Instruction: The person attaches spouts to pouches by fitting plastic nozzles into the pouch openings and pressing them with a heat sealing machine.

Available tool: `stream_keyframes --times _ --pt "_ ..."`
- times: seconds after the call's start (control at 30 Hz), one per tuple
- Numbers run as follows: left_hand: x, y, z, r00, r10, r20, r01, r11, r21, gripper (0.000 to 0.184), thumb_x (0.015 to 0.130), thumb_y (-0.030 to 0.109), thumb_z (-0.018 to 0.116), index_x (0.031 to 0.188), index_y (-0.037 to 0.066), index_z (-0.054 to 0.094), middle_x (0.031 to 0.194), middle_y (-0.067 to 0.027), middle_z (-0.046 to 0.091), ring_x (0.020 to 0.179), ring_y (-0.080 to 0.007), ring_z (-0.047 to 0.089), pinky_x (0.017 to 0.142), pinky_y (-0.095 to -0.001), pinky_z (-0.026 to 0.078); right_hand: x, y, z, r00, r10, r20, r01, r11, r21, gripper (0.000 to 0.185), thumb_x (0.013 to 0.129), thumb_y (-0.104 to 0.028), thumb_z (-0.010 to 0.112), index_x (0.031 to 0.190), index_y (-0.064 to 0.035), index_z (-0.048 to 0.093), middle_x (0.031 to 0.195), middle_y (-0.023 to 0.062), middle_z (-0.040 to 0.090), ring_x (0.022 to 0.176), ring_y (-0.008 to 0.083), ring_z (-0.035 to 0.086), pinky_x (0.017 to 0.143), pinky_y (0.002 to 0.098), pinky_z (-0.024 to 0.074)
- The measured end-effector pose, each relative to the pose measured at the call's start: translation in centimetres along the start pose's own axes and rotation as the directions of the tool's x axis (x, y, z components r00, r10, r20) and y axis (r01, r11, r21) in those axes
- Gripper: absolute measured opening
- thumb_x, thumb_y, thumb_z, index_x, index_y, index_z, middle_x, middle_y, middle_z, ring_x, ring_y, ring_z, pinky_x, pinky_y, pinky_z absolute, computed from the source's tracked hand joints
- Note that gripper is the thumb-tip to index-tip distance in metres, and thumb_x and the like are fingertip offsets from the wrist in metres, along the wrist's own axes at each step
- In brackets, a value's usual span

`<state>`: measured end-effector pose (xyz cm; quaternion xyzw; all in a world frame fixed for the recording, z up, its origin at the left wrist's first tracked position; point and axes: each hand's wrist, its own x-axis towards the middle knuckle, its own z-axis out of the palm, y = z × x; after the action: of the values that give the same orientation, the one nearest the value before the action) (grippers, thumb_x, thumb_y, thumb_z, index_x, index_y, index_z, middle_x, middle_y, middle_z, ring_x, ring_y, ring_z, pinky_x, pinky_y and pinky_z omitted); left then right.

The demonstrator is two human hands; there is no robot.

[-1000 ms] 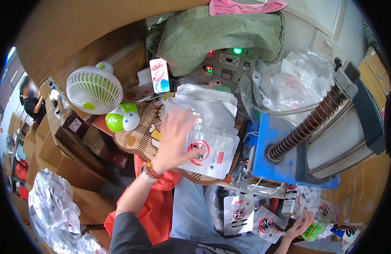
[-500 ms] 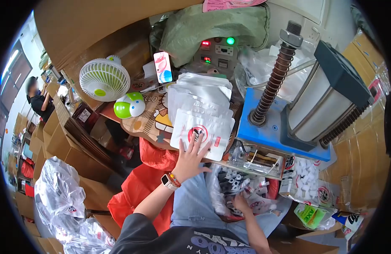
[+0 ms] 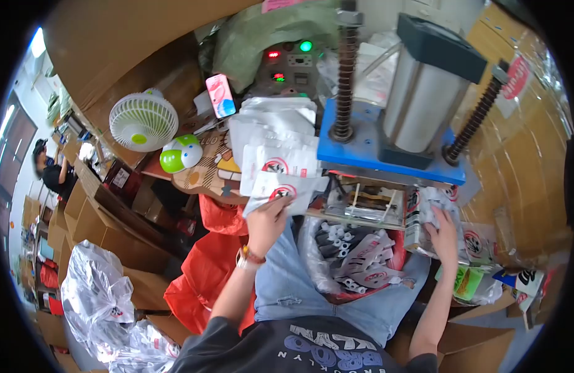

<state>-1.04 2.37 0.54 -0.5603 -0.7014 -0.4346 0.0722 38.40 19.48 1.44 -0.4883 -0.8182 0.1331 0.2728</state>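
My left hand point(image 3: 267, 225) pinches the lower edge of a silver pouch point(image 3: 281, 189) with a red circle print, lifted at the front of a fanned pouch stack point(image 3: 271, 133). My right hand point(image 3: 442, 233) reaches into an open printed bag point(image 3: 417, 217) of small white pieces, its fingers partly spread over them. Whether it holds a piece is too small to tell. Between my hands, a red basin point(image 3: 399, 248) lined with clear plastic holds pouches with spouts point(image 3: 368, 255) on my lap.
A blue-plated press point(image 3: 361, 149) with springs and a cylinder stands behind the basin. A white-green fan point(image 3: 144, 121) and a phone point(image 3: 220, 96) are at the back left. Cardboard boxes point(image 3: 100, 230) line the left. A person point(image 3: 54, 174) is at far left.
The left hand, earlier flat on the stack, now grips the front pouch and raises it. The right hand has gone from the basin to the bag of white pieces. The view has shifted right.
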Motion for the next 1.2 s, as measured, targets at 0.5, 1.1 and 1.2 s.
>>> stream_keyframes --times 0.5,1.1,1.2 --pt "-5.5 10.7 -2.6 0.993 0.090 0.070 -0.083 0.991 -0.103 0.041 0.065 -0.014 0.058 0.099 0.005 0.072 0.099 -0.0100 0.073 0.092 -0.0266 0.071 0.077 -0.0338 0.057 -8.7 -8.4 -2.3 0.962 0.046 -0.271 0.157 0.717 0.680 0.045 0.082 0.000 0.073 0.120 -0.0020 0.051 0.117 0.0138 0.061 0.097 0.0159 0.060 0.086 0.0286 0.0464" --pt "-7.6 9.5 4.4 0.770 0.006 0.638 0.364 0.818 -0.446 0.018 0.091 0.019 0.070 0.095 0.002 0.074 0.073 -0.0049 0.071 0.060 -0.0073 0.058 0.054 -0.0253 0.045 -5.9 -11.8 -1.2 0.969 -0.248 -0.013 0.237 0.910 0.340 0.053 0.081 -0.019 0.077 0.128 -0.0058 0.057 0.082 0.0077 0.054 0.076 0.0206 0.053 0.072 0.0328 0.0442" --pt "-5.8 9.0 6.3 0.646 -0.205 0.735 0.710 0.514 -0.481 0.019 0.092 0.017 0.069 0.100 -0.001 0.073 0.082 0.0025 0.070 0.067 -0.0038 0.057 0.060 -0.0225 0.046 -6.1 -11.2 -4.8 0.987 0.042 -0.155 0.031 0.896 0.442 0.039 0.087 -0.015 0.070 0.123 -0.0028 0.060 0.089 0.0093 0.058 0.084 0.0220 0.054 0.077 0.0338 0.0441"
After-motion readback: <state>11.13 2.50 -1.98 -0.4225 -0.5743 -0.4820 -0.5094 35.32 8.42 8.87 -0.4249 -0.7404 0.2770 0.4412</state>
